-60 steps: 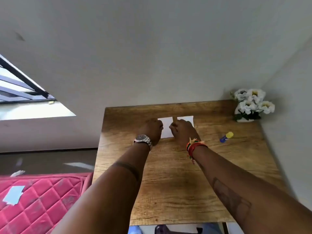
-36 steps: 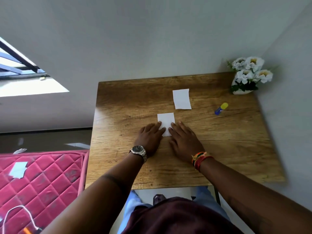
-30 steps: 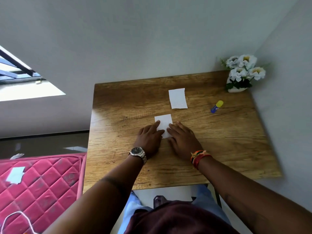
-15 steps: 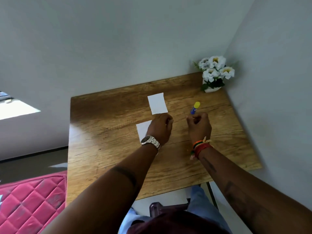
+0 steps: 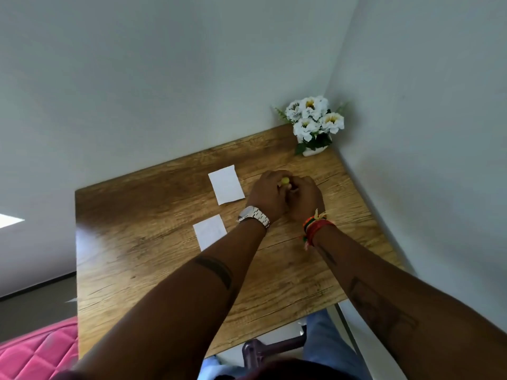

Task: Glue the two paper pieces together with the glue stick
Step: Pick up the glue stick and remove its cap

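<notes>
Two white paper pieces lie flat on the wooden table (image 5: 137, 264): the far paper (image 5: 226, 184) and the near paper (image 5: 210, 232), a short gap apart. To the right of the far paper, both hands meet around the glue stick (image 5: 285, 181). Only its yellow cap shows between the fingers; the blue body is hidden. My left hand (image 5: 267, 196), with a metal watch on the wrist, closes over the cap end. My right hand (image 5: 304, 197), with coloured bracelets, closes around the stick from the right.
A small white pot of white flowers (image 5: 314, 124) stands in the table's far right corner, against two walls. A pink quilted mattress (image 5: 35, 352) lies low at the left. A chair part (image 5: 263, 349) and my legs show below the near edge.
My left hand has left the near paper and joined my right hand on the glue stick. The stick, held up by the right hand before, is now enclosed by both hands.
</notes>
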The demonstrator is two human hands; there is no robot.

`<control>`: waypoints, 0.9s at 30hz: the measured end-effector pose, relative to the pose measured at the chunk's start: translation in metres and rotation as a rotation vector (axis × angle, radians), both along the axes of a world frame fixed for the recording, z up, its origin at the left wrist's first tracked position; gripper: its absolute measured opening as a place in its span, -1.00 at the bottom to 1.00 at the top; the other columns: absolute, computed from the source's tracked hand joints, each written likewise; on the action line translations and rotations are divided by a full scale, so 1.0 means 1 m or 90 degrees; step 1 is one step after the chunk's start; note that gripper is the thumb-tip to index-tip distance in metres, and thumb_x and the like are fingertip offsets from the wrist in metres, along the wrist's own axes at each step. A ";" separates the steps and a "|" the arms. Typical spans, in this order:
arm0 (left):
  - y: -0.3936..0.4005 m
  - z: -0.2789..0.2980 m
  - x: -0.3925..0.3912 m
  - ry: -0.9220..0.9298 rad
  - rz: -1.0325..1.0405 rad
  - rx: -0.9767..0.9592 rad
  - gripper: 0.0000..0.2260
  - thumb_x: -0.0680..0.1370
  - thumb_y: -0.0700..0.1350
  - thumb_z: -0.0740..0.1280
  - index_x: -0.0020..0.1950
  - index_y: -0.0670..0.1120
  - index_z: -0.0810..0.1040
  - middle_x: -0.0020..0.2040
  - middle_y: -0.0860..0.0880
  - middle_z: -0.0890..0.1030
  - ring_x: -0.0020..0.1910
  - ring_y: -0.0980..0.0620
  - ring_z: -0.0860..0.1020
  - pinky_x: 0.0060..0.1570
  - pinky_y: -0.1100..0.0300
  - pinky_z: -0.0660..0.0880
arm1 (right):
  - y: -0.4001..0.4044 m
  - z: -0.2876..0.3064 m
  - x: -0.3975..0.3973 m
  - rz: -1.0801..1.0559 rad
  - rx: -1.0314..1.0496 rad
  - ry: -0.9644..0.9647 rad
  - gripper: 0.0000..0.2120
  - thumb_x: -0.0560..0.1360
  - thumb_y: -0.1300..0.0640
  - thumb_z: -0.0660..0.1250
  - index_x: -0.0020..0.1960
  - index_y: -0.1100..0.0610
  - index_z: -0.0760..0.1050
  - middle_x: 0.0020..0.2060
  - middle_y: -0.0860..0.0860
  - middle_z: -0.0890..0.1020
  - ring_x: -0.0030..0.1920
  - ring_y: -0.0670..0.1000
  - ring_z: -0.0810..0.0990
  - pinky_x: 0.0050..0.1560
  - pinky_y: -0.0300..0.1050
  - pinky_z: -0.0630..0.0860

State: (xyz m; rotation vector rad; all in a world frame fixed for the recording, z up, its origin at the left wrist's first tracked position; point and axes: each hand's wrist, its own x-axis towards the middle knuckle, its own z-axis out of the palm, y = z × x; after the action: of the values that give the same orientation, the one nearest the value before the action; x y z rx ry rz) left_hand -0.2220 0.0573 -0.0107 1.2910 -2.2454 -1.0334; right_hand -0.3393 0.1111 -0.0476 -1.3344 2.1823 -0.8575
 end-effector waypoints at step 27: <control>0.003 0.184 0.182 0.549 0.220 0.202 -0.83 0.56 -0.24 0.47 0.13 -0.14 0.63 0.02 -0.09 0.75 0.02 -0.01 0.72 -0.11 0.11 0.63 | -0.027 0.190 0.160 0.259 -0.133 -0.485 -0.74 0.45 0.16 0.55 0.13 0.04 0.66 -0.13 -0.02 0.75 -0.08 -0.01 0.73 -0.07 -0.05 0.70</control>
State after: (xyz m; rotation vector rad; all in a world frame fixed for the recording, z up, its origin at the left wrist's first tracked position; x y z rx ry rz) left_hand -0.0402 0.0599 0.1732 1.0014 -1.2104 -1.4732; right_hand -0.1791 0.0837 0.1427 -1.2052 1.2203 -1.1950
